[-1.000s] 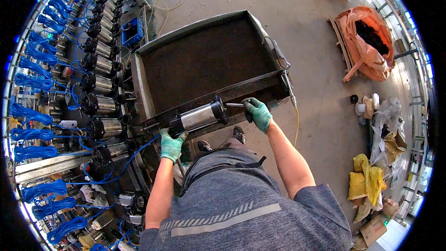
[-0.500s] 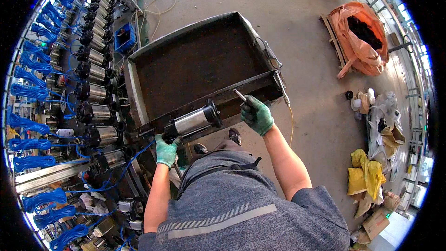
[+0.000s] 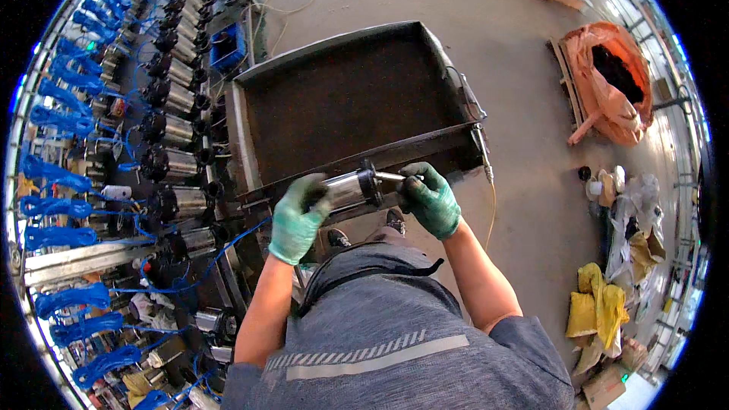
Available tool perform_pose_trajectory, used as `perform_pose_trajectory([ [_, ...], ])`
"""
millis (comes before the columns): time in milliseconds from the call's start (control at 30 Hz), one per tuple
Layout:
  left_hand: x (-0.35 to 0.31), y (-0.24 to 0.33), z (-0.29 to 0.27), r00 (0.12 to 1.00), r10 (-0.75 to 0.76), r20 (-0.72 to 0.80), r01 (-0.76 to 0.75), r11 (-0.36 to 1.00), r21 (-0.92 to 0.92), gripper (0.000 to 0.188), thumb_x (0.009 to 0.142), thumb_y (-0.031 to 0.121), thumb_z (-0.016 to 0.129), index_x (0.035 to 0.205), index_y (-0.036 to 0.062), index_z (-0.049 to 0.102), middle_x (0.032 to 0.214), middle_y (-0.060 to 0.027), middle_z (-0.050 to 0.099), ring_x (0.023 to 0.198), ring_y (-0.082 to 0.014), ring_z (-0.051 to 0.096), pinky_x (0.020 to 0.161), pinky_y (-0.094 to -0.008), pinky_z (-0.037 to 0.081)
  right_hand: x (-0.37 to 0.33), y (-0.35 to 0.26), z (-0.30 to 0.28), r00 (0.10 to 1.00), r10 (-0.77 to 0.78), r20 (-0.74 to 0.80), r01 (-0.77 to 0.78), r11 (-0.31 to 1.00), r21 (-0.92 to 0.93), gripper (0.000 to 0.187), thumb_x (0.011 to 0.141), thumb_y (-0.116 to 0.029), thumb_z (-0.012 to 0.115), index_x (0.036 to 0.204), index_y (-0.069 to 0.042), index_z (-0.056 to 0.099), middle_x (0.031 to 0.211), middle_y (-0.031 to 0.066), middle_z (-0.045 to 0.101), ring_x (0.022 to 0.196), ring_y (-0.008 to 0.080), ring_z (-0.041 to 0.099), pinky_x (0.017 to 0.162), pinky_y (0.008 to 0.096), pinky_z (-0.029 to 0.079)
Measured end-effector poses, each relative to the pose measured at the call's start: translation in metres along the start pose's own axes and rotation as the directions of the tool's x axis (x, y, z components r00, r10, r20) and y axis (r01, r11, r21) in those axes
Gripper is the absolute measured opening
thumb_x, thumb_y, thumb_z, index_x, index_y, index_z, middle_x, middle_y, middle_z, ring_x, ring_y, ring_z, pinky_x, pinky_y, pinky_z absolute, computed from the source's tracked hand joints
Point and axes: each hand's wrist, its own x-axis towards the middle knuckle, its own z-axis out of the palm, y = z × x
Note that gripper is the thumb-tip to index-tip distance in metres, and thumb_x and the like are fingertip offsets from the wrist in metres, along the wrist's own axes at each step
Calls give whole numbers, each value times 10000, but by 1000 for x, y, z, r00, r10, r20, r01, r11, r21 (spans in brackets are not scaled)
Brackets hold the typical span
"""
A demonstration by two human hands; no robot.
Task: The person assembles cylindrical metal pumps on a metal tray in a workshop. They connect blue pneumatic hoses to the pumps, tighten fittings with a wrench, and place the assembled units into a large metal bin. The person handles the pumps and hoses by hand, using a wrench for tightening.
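A steel pump [image 3: 345,191], a shiny cylinder with a black flange, lies across the near edge of a dark metal tray [image 3: 247,133]. My left hand [image 3: 295,220], in a green glove, is wrapped over its left end and hides that end; the fingers are somewhat blurred. At the other end, my gloved right hand [image 3: 431,201] grips a thin metal rod-like tool [image 3: 391,176]. Its tip meets the middle of the black flange. What kind of tool it is cannot be made out.
Rows of similar pumps [image 3: 178,129] and coiled blue cables [image 3: 64,235] line the left side. An air line [image 3: 490,212] hangs from the tray's right corner. A large orange sack [image 3: 634,121] and yellow bags [image 3: 596,307] sit on the floor at right.
My right hand has brought the tool left against the pump's flange. My left hand has moved up from below the pump's left end to cover it. The whole view has shifted slightly.
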Motion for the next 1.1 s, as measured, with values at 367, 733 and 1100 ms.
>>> perform_pose_trajectory([
  [367,15,51,12,974,153,166,-143,987,-74,323,871,10,749,1190,35,706,1089,-94,747,972,-133,694,856,-281,563,-12,-16,32,993,-12,114,30,988,-150,187,1012,-158,601,1165,-51,608,821,59,636,677,131,597,578,284,488],
  [733,10,38,-21,918,167,360,-158,986,-53,113,872,71,754,955,18,701,830,-67,715,750,-150,676,698,-275,524,-81,-38,33,994,77,-76,-96,954,-285,231,1013,-148,576,1172,14,620,773,58,625,635,132,598,556,282,483],
  [1100,-90,-115,-102,897,-269,351,106,902,419,370,969,351,652,887,-8,692,720,-214,655,663,-344,655,609,-371,497,-155,-12,20,764,11,-645,127,978,168,194,1016,-288,602,1068,-104,574,752,38,557,551,161,490,507,287,410],
])
